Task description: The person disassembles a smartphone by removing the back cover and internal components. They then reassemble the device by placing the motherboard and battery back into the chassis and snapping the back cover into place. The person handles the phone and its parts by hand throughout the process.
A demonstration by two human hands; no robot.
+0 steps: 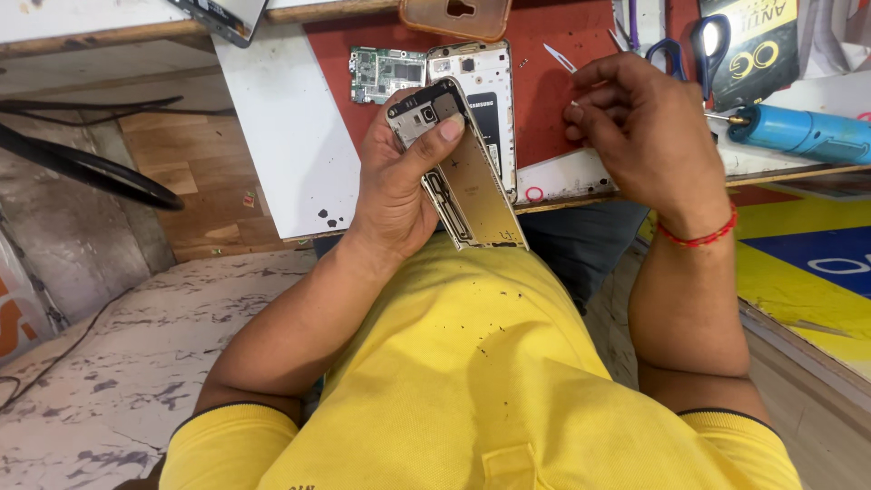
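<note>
Two bare hands work above our lap at the edge of a white surface [281, 136] topped with a red mat [544, 73]. Our left hand [395, 181] is clamped around a gold phone frame [476, 195], thumb pressed across its upper end near the camera cutout, the frame tilted over the surface edge. Behind it on the mat lies a white opened phone body [481, 82], with a green circuit board [386, 73] just beside it. Our right hand [644, 136], fingers curled together, holds slim tweezers [560, 57] pointing toward the mat. A blue tool [807, 132] rests to the right, near blue-handled scissors [676, 50].
</note>
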